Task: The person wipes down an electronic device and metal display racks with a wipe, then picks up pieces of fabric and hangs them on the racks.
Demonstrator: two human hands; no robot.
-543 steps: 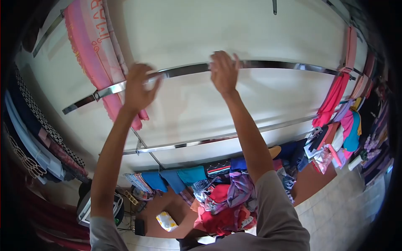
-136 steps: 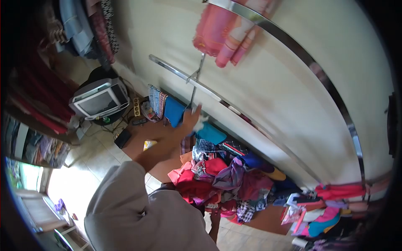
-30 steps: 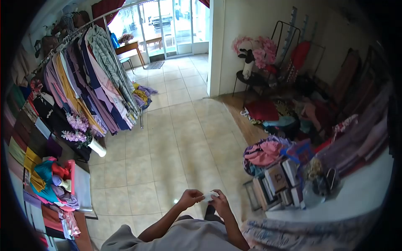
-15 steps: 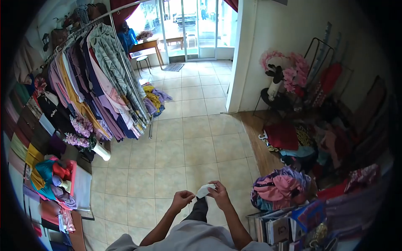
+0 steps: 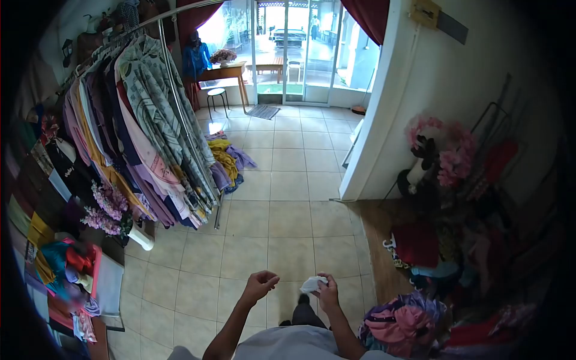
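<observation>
Apparently, a white wad (image 5: pixel 310 285) is being carried, pinched in the right hand (image 5: pixel 329 295) above the tiled floor (image 5: pixel 290 186); left hand (image 5: pixel 260 288) curled, grip unclear; next, steady holding is called for.

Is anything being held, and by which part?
The right hand holds a white crumpled item by its right side; nothing shows in the left hand.

1. Floor (image 5: pixel 291 186): pale square tiles; wood-toned strip (image 5: pixel 379 231) at right.
2. Glass doors (image 5: pixel 294 63) at the far end admit bright daylight; dark red curtains (image 5: pixel 366 17) hang either side.
3. Wooden table (image 5: pixel 225 72) and stool (image 5: pixel 216 92) stand left of the doors.
4. Right-hand wall (image 5: pixel 432 75): pale, falling into shadow lower down.
</observation>
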